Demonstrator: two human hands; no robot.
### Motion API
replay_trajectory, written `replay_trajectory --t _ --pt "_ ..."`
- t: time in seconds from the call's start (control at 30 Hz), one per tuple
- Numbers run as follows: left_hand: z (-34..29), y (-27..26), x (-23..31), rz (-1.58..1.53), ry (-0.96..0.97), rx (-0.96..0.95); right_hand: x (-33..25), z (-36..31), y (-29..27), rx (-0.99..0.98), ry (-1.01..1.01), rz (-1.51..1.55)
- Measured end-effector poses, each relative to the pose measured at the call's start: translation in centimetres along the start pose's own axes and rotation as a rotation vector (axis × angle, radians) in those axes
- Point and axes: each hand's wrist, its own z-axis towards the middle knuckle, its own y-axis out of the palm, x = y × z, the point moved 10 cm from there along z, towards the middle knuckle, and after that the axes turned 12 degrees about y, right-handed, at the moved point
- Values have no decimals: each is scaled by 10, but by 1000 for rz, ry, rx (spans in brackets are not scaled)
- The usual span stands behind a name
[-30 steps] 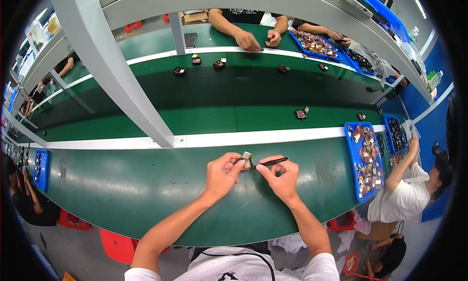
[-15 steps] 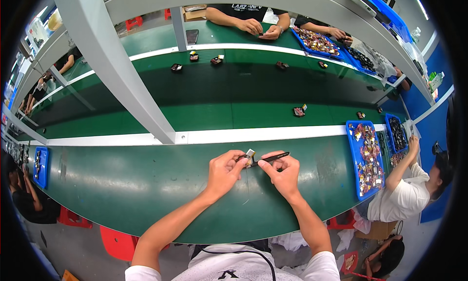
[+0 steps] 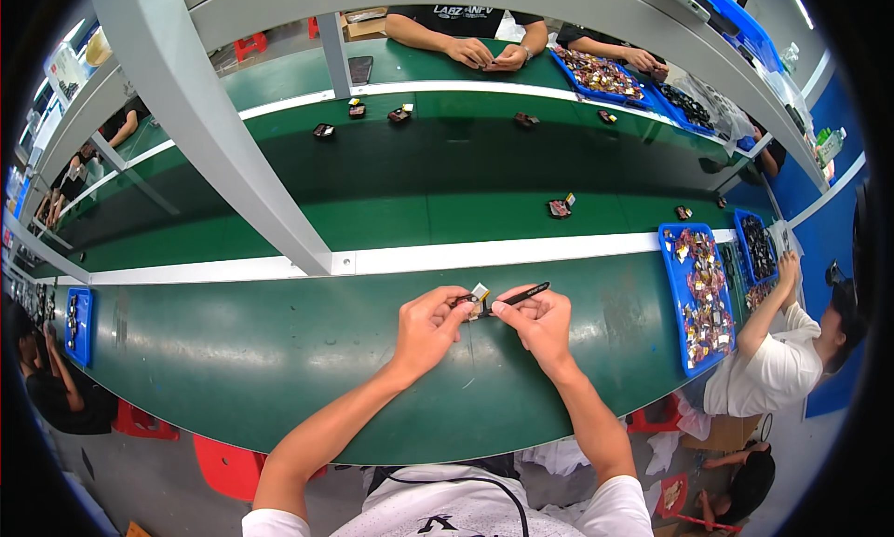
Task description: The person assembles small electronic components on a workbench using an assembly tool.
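Above the middle of the green bench, my left hand (image 3: 430,328) pinches a small dark electronic part (image 3: 472,301) with a silver-and-yellow tab sticking up. Fingers hide most of that part. My right hand (image 3: 540,328) is closed around black tweezers (image 3: 527,294), held slanting, with their tips pointing left at the part. Whether the tips grip anything is too small to tell. Both hands are close together, only the part and tweezers between them.
A blue tray (image 3: 665,285) of colourful small parts stands to the right, beside another blue tray (image 3: 742,248) of black pieces. Grey frame beams (image 3: 219,136) cross ahead. Beyond, a green conveyor (image 3: 372,220) carries several dark units. Co-workers sit across and at both sides.
The conveyor units have shifted slightly left. My right hand and the tweezers have tilted a little; my left hand stays nearly still. Across the bench, a co-worker's hands have come closer together.
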Motion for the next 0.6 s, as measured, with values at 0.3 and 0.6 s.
replay_trajectory --t 0.3,0.6 --pt "0 3 10 38 56 -11 9 5 -1 -33 0 107" --pt "2 1 -1 -91 -31 -32 7 2 5 -93 135 134"
